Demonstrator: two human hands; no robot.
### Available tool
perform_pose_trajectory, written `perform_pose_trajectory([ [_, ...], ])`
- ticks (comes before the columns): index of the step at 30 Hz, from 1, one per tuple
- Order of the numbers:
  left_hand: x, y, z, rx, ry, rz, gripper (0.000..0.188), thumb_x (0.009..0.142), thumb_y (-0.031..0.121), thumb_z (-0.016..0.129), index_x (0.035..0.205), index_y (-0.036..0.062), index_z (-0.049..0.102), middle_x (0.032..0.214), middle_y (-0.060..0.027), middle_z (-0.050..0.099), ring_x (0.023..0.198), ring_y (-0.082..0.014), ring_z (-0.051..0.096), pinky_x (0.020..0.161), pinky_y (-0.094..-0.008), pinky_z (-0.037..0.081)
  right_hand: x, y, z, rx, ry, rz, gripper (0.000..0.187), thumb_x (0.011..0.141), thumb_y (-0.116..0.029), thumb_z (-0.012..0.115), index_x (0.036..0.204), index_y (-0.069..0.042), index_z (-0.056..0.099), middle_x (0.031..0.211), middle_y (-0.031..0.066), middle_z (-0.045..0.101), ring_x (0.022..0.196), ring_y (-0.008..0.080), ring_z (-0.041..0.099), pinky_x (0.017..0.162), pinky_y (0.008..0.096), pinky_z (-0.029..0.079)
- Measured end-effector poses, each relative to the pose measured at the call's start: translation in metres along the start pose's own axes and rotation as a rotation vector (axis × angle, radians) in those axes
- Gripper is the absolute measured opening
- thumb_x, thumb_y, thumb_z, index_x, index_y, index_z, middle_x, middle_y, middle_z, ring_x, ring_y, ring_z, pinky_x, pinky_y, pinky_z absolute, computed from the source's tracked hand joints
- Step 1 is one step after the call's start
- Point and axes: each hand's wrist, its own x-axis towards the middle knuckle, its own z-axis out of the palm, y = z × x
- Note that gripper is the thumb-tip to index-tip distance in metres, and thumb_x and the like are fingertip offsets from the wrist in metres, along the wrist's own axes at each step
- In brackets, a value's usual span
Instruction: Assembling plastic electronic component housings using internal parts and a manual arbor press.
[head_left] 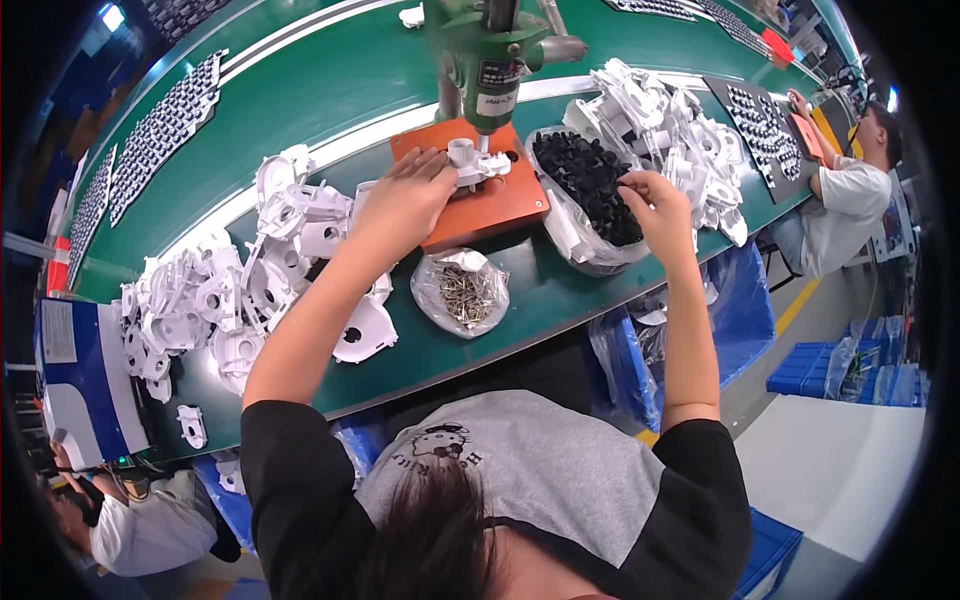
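A green worktop (pixel 425 355) crosses a factory workroom, with a person in a white top (pixel 850 200) seated at the far right and another person (pixel 150 530) at the lower left. On the worktop stands an orange fixture block (pixel 510 210), and a green machine head (pixel 490 85) points its spindle down over it. A white plastic housing (pixel 480 168) sits on top of the block, below the spindle. The left hand (pixel 412 185) lies over the block's left side, its fingers together and reaching to the housing; its underside is hidden, so whether it grips anything cannot be told. The right hand (pixel 655 200) is at the right edge of a heap of small black plastic parts (pixel 590 180) in a clear bag, thumb and forefinger drawn narrow; whether a part is between them cannot be made out. An open bag of metal screws (pixel 463 297) sits just in front of the block. Piles of white housings flank the block, one on the left (pixel 270 250), another on the right (pixel 680 140) beyond the black parts.
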Motion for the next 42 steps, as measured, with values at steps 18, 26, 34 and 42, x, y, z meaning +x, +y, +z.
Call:
perform_pose_trajectory([
  [18, -0.022, 0.020, 0.014, -0.139, 0.064, -0.073, 0.036, 0.079, 0.023, 0.063, 0.102, -0.0024, 0.053, 0.122, -0.0268, 0.047, 0.115, -0.0440, 0.044, 0.100, -0.0462, 0.036, 0.087, -0.010, 0.136, 0.091, -0.437, -0.234, 0.013, 0.079, -0.007, 0.064, 0.087, 0.002, 0.061, 0.079, 0.0046, 0.061, 0.077, 0.0130, 0.054, 0.072, 0.0285, 0.044],
  [26, -0.030, 0.015, 0.017, -0.218, 0.104, -0.126, 0.044, 0.069, 0.027, 0.073, 0.100, 0.0009, 0.055, 0.125, -0.0226, 0.046, 0.118, -0.0390, 0.043, 0.102, -0.0448, 0.034, 0.079, -0.044, 0.125, -0.159, -0.394, -0.241, 0.042, 0.076, -0.020, 0.069, 0.110, -0.002, 0.053, 0.114, 0.0165, 0.049, 0.103, 0.0289, 0.048, 0.091, 0.0382, 0.040],
  [34, -0.033, 0.007, 0.017, -0.318, 0.053, -0.141, 0.047, 0.069, 0.029, 0.072, 0.106, 0.0039, 0.057, 0.127, -0.0177, 0.047, 0.123, -0.0339, 0.040, 0.103, -0.0426, 0.033, -0.038, -0.080, 0.127, -0.139, -0.276, -0.384, 0.014, 0.069, -0.006, 0.068, 0.075, -0.004, 0.056, 0.078, 0.0087, 0.051, 0.074, 0.0299, 0.050, 0.070, 0.0395, 0.040],
  [42, -0.030, 0.009, 0.016, -0.296, 0.044, -0.166, 0.048, 0.070, 0.029, 0.072, 0.107, 0.0035, 0.057, 0.128, -0.0184, 0.047, 0.123, -0.0345, 0.039, 0.104, -0.0426, 0.031, -0.077, -0.065, 0.153, -0.370, -0.501, -0.560, 0.011, 0.070, -0.013, 0.067, 0.077, -0.005, 0.064, 0.078, 0.0069, 0.056, 0.079, 0.0262, 0.049, 0.073, 0.0361, 0.040],
])
